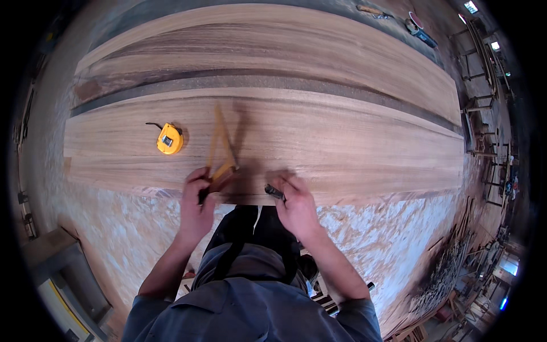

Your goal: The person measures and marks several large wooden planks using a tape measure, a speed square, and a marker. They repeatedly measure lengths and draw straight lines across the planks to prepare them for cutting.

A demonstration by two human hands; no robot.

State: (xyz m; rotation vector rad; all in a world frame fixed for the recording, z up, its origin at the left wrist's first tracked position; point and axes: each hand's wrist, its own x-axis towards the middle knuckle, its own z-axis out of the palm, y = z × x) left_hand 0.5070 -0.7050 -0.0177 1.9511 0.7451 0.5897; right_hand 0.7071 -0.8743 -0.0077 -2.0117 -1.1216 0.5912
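Observation:
My left hand (197, 204) is closed on the base of a yellow triangular square (223, 171), whose pointed end reaches away from me over a wide wooden board (353, 148). The square is smeared by motion and tilted, and I cannot tell whether it touches the wood. In my right hand (297, 206) is a short, dark, pen-like tool (274, 191), its end poking out to the left between thumb and fingers. Both hands are by the board's near edge. Beyond my left hand, a yellow tape measure (170, 139) with a black strap lies on the board.
A second long board (273, 43) lies parallel beyond a dark gap. At the far right are an angle grinder (420, 33) and a wooden-handled tool (371, 10). Dust covers the floor (370, 245); a grey cabinet-like box (71, 268) stands at lower left.

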